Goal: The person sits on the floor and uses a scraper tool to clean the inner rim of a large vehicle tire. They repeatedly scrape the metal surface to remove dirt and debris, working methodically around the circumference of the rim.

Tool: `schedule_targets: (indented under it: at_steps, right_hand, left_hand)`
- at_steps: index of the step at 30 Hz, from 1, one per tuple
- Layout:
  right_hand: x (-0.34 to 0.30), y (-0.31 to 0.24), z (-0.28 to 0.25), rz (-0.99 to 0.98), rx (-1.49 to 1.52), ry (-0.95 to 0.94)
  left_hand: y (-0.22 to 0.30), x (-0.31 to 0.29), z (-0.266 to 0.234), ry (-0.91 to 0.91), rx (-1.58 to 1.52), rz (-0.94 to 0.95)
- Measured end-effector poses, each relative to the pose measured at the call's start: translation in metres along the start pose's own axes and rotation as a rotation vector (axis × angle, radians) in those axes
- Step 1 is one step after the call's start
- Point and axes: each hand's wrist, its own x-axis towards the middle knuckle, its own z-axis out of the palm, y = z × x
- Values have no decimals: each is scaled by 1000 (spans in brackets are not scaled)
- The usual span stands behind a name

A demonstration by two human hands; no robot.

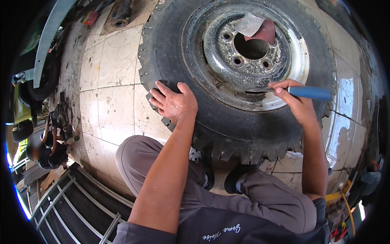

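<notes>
A large black tyre (170, 44) with knobbly tread lies flat in front of me, mounted on a worn grey steel wheel rim (219, 83). My left hand (175, 101) rests on the near left of the tyre with its fingers spread. In my right hand (293, 99) is a blue-handled tool with a thin metal blade (310, 92), its handle pointing right. The blade reaches left over the near inner side of the rim, by a dark, dirty patch. Two pieces of sandpaper, one grey (250, 25) and one dark red (265, 32), lie beside the rim's centre hole.
Pale, cracked floor tiles (115, 107) surround the tyre. A black panel with metal bars (69, 203) stands at the lower left. Farther left, a person (50, 150) crouches near vehicle parts. A dark metal part (121, 18) lies at the upper left. My bent knees flank the tyre's near edge.
</notes>
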Motion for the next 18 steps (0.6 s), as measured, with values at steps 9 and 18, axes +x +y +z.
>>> schedule_targets:
  at_steps: [9,18]
  right_hand:
    - [2,21,11,-56,-138,-65]
    - [5,18,16,-69,-161,-51]
  left_hand:
    - [3,-3,-3,-17,9,12]
    - [0,-1,-2,-6,21,12]
